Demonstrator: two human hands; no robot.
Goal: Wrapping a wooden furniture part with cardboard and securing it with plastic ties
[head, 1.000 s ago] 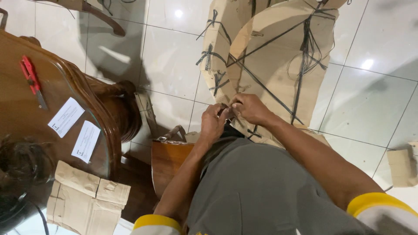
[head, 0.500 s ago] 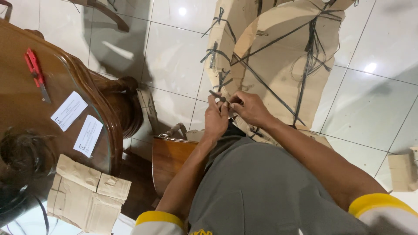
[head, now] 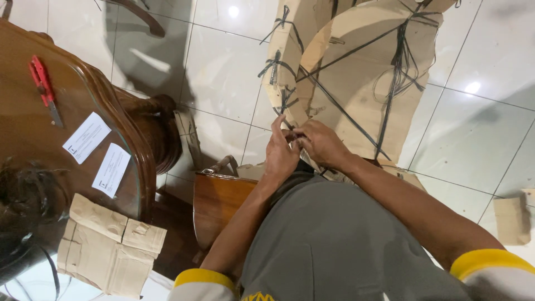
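Cardboard wrapping, brown and bound with black strapping, covers a bulky piece standing on the white tiled floor. Head view only, looking straight down.

Left hand: fingers curled toward the lower edge of the cardboard, index finger raised, thumb and fingertips pinched at a knot of the black strapping (what exactly sits inside the pinch is too small to tell). Grip nearly closed, not a full fist.

Right hand: fingers bent and closed down on the same spot, touching the left hand's fingertips and the cardboard edge. Grip closed on the strap end as far as it shows. Both hands meet at the bottom left corner of the wrapped piece, just above the person's grey-trousered lap; yellow-cuffed sleeves at the bottom edge.

Below the hands, a brown wooden chair seat with a metal-looking fitting at its top edge.

Left side: wooden counter with a glass top. On it a red-handled cutter, two white paper slips, a folded piece of cardboard and a dark tangle of strap, all well apart from the hands.

Far right on the floor, a small cardboard scrap.
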